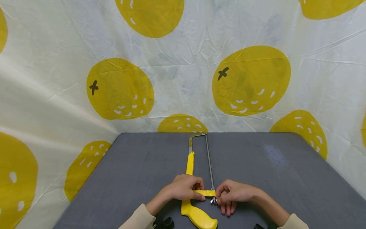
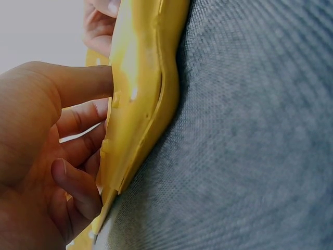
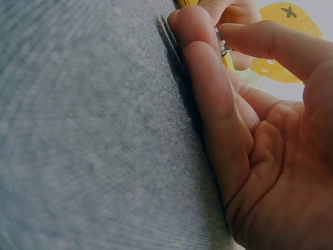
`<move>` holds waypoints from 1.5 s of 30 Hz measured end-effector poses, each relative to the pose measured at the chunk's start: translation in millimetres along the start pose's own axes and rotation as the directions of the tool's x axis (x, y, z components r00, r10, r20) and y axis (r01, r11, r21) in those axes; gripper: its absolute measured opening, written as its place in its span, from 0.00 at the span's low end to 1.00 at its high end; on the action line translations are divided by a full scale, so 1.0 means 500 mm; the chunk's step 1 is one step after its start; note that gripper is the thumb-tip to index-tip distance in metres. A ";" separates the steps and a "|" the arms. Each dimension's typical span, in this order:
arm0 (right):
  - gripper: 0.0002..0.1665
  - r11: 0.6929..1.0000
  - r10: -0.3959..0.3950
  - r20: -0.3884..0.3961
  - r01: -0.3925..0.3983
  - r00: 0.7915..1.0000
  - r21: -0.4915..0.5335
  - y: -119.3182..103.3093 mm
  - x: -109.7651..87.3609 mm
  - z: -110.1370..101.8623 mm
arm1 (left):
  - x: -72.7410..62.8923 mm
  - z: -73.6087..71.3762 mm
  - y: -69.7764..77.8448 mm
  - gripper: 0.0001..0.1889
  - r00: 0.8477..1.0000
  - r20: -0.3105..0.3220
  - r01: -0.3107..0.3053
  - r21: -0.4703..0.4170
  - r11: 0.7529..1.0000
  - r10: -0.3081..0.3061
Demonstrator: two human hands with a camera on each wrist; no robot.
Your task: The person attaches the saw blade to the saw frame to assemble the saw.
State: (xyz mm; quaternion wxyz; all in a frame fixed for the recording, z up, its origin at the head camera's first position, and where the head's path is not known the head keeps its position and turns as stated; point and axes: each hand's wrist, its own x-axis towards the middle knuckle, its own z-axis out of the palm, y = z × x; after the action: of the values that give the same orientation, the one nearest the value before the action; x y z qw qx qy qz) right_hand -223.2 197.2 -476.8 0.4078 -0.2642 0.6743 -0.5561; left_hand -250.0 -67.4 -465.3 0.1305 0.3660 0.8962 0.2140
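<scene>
Left fingers (image 1: 200,182) grip the smooth, curved yellow hacksaw (image 1: 190,163); right fingers (image 1: 222,188) pinch its shiny metal wing nut (image 1: 213,200).

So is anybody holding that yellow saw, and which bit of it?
Yes: the left grip holds the hacksaw by its short yellow crossbar. The right grip is at the wing nut; whether it's pinching it, I can't tell.

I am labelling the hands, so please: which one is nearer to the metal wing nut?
Right. The right hand is close against the wing nut, on its right; the left hand is farther off, to its left, gripping the yellow crosspiece.
</scene>
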 end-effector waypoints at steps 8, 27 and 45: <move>0.19 1.000 -0.003 -0.002 0.003 1.000 -0.007 -0.001 0.000 -0.002 | 0.001 -0.001 0.000 0.10 1.000 0.004 0.003 -0.001 1.000 -0.003; 0.19 1.000 -0.014 0.005 0.014 1.000 0.004 0.005 0.001 -0.003 | 0.000 0.001 0.000 0.10 1.000 0.009 0.011 -0.006 1.000 -0.011; 0.20 1.000 -0.008 0.002 0.008 1.000 0.017 0.006 0.001 -0.003 | 0.001 0.001 0.001 0.10 1.000 0.005 0.009 -0.007 1.000 -0.009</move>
State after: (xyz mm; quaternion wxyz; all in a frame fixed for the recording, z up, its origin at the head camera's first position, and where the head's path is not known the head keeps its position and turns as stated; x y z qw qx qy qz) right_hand -224.5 198.5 -479.8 0.4086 -0.2640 0.6679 -0.5633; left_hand -249.5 -66.6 -465.7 0.1350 0.3622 0.8967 0.2158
